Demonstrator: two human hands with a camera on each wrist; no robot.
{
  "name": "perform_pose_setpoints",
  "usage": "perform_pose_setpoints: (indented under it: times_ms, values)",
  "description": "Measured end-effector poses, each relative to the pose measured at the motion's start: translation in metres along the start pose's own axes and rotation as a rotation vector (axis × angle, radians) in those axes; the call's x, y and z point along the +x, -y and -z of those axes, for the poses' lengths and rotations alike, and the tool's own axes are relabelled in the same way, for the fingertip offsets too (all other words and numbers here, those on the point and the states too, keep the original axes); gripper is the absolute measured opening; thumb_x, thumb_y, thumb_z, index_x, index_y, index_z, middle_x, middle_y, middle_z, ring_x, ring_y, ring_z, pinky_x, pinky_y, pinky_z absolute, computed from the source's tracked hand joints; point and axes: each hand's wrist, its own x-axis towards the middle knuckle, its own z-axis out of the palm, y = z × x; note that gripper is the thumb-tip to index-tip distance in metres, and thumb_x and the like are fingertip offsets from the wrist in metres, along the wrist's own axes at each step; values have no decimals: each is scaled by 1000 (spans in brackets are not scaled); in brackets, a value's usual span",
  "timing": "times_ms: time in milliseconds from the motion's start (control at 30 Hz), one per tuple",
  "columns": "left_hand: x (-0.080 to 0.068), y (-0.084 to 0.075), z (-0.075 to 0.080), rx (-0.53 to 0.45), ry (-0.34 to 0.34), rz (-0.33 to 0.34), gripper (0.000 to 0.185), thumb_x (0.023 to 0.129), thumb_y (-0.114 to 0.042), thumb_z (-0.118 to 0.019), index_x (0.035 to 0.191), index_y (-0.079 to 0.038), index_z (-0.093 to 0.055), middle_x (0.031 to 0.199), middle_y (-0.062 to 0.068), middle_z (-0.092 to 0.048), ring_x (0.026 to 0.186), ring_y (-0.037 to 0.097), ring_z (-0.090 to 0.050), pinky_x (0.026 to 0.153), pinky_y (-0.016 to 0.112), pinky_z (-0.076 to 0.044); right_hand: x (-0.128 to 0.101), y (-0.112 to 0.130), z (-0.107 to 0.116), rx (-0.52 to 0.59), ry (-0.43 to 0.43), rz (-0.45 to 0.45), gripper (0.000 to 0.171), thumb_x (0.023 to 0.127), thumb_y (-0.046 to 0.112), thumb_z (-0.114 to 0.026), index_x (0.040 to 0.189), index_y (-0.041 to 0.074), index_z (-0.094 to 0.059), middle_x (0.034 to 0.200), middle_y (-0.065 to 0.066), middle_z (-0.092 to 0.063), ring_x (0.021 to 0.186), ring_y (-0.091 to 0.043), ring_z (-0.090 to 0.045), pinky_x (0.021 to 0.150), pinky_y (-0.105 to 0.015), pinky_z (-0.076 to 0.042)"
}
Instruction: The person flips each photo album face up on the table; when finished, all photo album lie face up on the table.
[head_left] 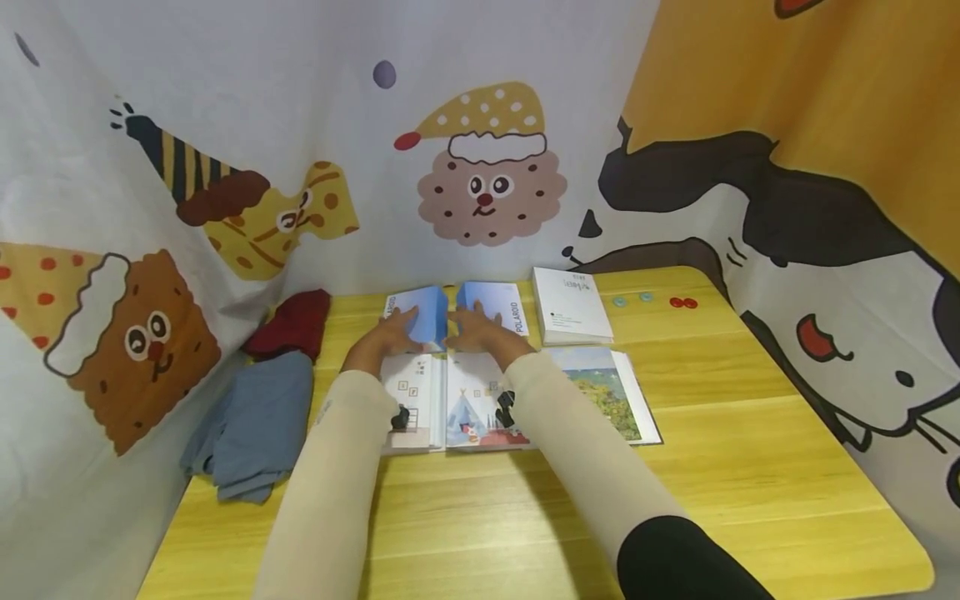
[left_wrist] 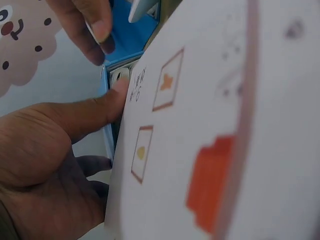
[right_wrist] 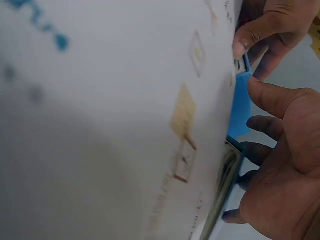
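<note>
Two blue, white-edged box parts lettered POLAROID, a left one and a right one, stand side by side behind an open picture book. My left hand lies over the left part. Its thumb reaches over the rim, and round-edged cards show inside the blue box; the other fingers are partly hidden at the outer side. At the right part, my right hand spreads its fingers, with the thumb against the blue side.
A white book lies to the right of the boxes, with light-blue and red buttons beyond. A landscape picture lies at the right of the open book. Folded grey-blue cloth and dark-red cloth sit at the table's left edge.
</note>
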Motion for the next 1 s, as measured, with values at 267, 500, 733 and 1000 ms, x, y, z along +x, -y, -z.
perform_pose_setpoints:
  times_ms: [267,500,733,1000]
  values:
    - [1,0,-5,8,-44,-3,95,105,-28,-74,176,-20,-13,182,25,12,166,56,14,134,73,1,7,4,-10,-33,26,-17,70,110,51,-59,172,27,-38,185,-9,-18,171,-42,14,130,-78,11]
    - [0,1,-9,61,-68,-61,88,107,-29,-69,175,-13,-15,180,33,7,165,62,8,135,71,-3,11,7,-17,-56,27,-62,65,110,48,-61,170,33,-41,184,-7,-22,172,-38,15,131,-77,12]
    - [-3,4,-8,31,-61,-81,85,111,-35,-63,177,-16,-12,182,30,4,168,55,3,136,68,-4,0,11,-10,-71,20,-34,67,112,50,-57,172,32,-35,183,-10,-25,172,-41,12,132,-75,10]
    - [-6,7,-8,-134,-93,-191,87,114,-27,-58,177,-14,0,184,22,-4,171,46,-4,139,61,-6,1,7,-8,47,-50,65,74,111,35,-57,175,35,-20,183,-16,-21,172,-45,5,133,-74,9]
